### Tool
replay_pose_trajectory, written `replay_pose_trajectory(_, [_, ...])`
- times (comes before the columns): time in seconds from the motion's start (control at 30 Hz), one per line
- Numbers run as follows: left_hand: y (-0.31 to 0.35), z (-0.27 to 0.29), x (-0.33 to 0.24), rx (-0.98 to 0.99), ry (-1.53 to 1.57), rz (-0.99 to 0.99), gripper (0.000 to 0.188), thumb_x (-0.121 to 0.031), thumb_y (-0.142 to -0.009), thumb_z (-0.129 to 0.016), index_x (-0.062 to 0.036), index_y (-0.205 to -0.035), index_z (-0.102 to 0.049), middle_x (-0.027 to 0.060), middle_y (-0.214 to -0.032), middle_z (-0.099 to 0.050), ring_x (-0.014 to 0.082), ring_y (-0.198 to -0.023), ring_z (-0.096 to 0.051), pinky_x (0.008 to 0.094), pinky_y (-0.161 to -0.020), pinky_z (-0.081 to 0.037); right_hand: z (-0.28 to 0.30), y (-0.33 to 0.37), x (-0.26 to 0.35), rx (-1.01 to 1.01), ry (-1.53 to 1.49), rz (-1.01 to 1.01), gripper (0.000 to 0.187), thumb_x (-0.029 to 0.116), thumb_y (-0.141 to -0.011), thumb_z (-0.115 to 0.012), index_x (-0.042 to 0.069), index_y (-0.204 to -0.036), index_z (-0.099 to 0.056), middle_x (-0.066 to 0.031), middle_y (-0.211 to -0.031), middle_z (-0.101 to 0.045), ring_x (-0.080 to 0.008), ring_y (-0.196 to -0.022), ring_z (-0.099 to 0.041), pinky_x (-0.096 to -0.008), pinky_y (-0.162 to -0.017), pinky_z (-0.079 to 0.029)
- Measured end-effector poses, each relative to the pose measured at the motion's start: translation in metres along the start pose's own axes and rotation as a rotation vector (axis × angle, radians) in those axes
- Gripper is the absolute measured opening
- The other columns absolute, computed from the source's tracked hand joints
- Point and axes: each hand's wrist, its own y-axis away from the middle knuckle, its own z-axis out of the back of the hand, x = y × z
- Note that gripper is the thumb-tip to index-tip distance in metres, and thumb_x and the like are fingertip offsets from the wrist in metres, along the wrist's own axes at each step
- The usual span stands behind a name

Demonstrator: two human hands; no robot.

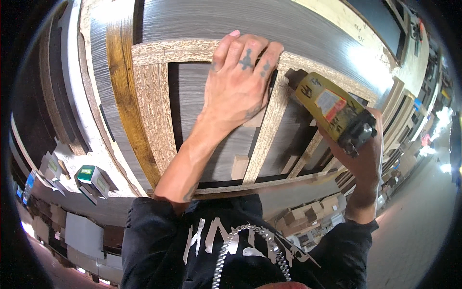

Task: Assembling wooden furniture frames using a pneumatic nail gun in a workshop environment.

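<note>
My left hand (242, 79) is closed over the far rail (175, 50) of a ladder-like particleboard frame, its fingers curled over the top edge and their tips hidden. In my right hand (358, 151) is a yellow-and-black nail gun (332, 108), mostly covering the fingers that hold it. The tool's dark nose is beside the far end of a slat (269, 123), close to where that slat meets the rail; whether they touch I cannot tell. Small wooden blocks (239, 167) stand against the slats. Under the frame lies a grey wood-grain panel (211, 166).
A brown wooden strip (126, 86) runs along the frame's left side. Further left, a green-and-white box (94, 180) sits on the bench's pale edge. Stacked boards (397, 108) stand at the right, with cut wood pieces (313, 212) below the near edge.
</note>
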Motion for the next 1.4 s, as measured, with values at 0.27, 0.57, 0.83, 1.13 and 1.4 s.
replay_pose_trajectory(0.27, [-0.005,0.008,-0.003,-0.001,-0.031,-0.013,0.039,-0.013,-0.087,-0.065,-0.0144,-0.125,-0.059,0.0053,-0.11,-0.058,0.0248,-0.108,-0.053,0.0454,-0.109,-0.031,-0.012,0.005,-0.001,-0.095,-0.02,-0.009,0.054,0.02,-0.067,-0.091,-0.001,-0.107,-0.061,-0.0144,-0.1,-0.06,-0.0258,-0.084,-0.063,-0.0357,-0.072,-0.052])
replay_pose_trajectory(0.57, [-0.003,0.007,-0.003,0.005,-0.06,-0.015,0.035,-0.014,-0.088,-0.062,-0.0142,-0.123,-0.059,0.0076,-0.112,-0.059,0.0273,-0.112,-0.053,0.0454,-0.11,-0.029,-0.009,-0.011,0.004,0.095,-0.1,-0.169,0.035,0.019,-0.072,-0.084,0.005,-0.101,-0.069,-0.0141,-0.088,-0.07,-0.03,-0.081,-0.069,-0.0385,-0.074,-0.055])
replay_pose_trajectory(0.83, [-0.002,0.0,0.003,-0.038,-0.054,-0.042,0.03,-0.017,-0.091,-0.06,-0.0126,-0.12,-0.06,0.0074,-0.111,-0.059,0.026,-0.11,-0.055,0.0447,-0.11,-0.028,-0.005,-0.023,0.014,0.127,-0.04,-0.264,0.034,0.029,-0.082,-0.077,0.003,-0.103,-0.072,-0.0131,-0.091,-0.073,-0.0244,-0.08,-0.071,-0.0363,-0.073,-0.055])
replay_pose_trajectory(1.13, [-0.001,0.007,0.0,-0.071,-0.114,-0.108,0.034,-0.018,-0.089,-0.059,-0.0095,-0.121,-0.058,0.0102,-0.11,-0.058,0.0295,-0.112,-0.054,0.0462,-0.111,-0.031,0.001,-0.008,0.036,0.16,0.006,-0.369,0.039,0.034,-0.079,-0.081,0.005,-0.103,-0.071,-0.0138,-0.1,-0.073,-0.0249,-0.092,-0.071,-0.0368,-0.08,-0.056])
replay_pose_trajectory(1.4, [0.062,0.013,-0.036,0.04,-0.145,-0.122,0.06,-0.047,-0.096,-0.051,-0.0077,-0.142,-0.044,0.0201,-0.149,-0.036,0.0365,-0.143,-0.027,0.0597,-0.116,-0.011,-0.04,0.189,0.027,-0.101,-0.713,-0.506,0.04,0.017,-0.08,-0.081,-0.001,-0.113,-0.066,-0.0106,-0.099,-0.072,-0.0163,-0.089,-0.069,-0.031,-0.079,-0.056])
